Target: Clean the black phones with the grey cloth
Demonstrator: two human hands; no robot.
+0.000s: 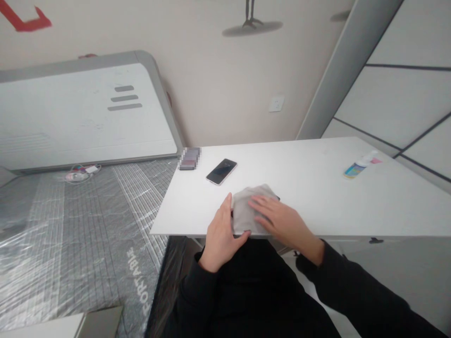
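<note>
**Q: What operation is in hand?**
A: Judging from the hand positions, the operation appears to be smoothing or squaring a folded grey cloth [248, 211]. The cloth lies at the near edge of the white surface [327, 197], and its front edge reaches that edge.

**Q: State the condition of each hand.**
A: The right hand [282, 220] lies palm down across the top of the cloth, fingers extended and slightly spread. It is pressing on the cloth, not gripping it. The left hand [220, 237] stands open against the cloth's left side, fingers raised and thumb angled in along the front edge. It shows no closed grip.

**Q: What does the next move call for?**
A: Any refold would require the right hand to clear the top of the cloth while the left hand steadies the side. A small dark edge shows beneath the far corner of the cloth. Its nature cannot be determined.

**Q: What else is on the surface?**
A: A phone [221, 171] lies face up beyond the cloth, with a small blurred object [190, 158] at the corner. A spray bottle [356, 166] lies on its side to the right.
</note>
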